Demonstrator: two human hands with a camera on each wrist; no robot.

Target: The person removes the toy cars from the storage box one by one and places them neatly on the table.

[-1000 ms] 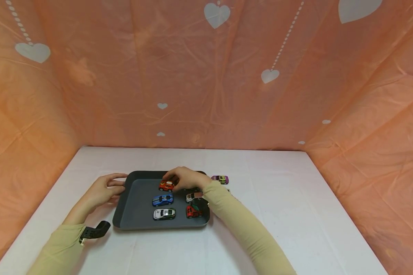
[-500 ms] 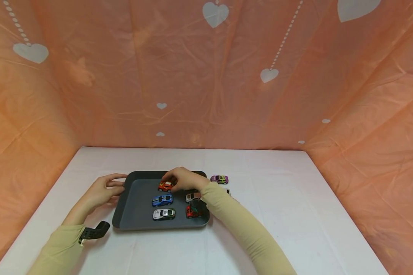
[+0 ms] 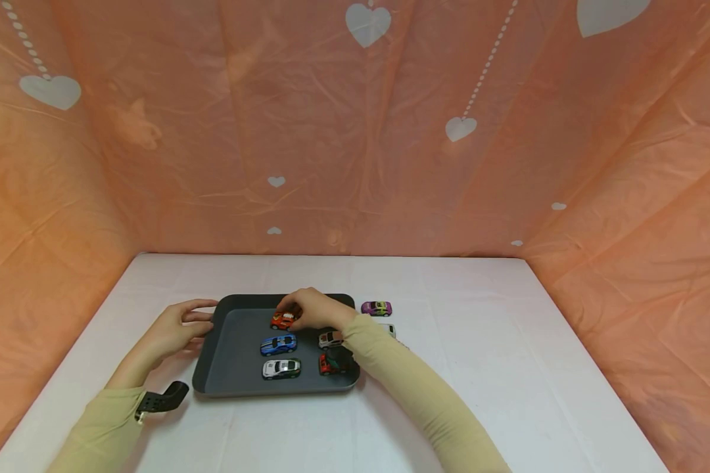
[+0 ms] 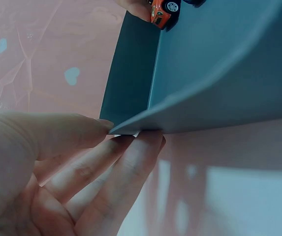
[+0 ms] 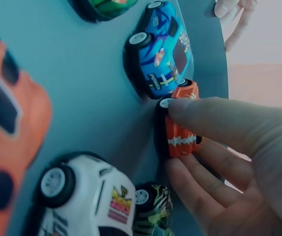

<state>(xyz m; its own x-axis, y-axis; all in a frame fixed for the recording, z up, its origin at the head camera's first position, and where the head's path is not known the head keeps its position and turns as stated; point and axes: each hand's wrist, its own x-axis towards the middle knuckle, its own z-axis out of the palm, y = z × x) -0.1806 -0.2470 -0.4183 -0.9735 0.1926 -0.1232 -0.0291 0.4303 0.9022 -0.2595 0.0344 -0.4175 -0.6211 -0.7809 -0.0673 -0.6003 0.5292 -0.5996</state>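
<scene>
“Sleeves [image 3: 426, 391] were nearest us, with a black strap [image 3: 162, 397] by the left one. What came next?”

“The gray tray [image 3: 231, 368]. In its near part we saw a white car [image 3: 281, 368] and a red car [image 3: 325, 364], partly hidden by something dark. Past them sat a blue car [image 3: 279, 344] and a brown car [image 3: 330, 339].”

“And our hands?”

“Our left hand [image 3: 173, 328] had its fingers long and a bit apart, touching the tray's left side. We could not tell how hard it pressed. Our right hand [image 3: 315, 307] pinched a little orange-red car [image 5: 181, 132] between thumb and fingers.”

“Where was that car?”

“In the tray's far part, just past the blue car. We could not tell if its wheels touched the bottom.”

“How was that best done?”

“We thought a soft pinch on its sides was good, with the car flat so it did not tip. We guessed our fingers needed care near the blue car.”

“What was farthest?”

“On the white table [image 3: 479, 328], right of the tray, a whitish car [image 3: 388, 329] peeked past the sleeve. Then came a purple car [image 3: 377, 308], then orange cloth [image 3: 313, 105] with pale hearts [image 3: 368, 25].”
</scene>
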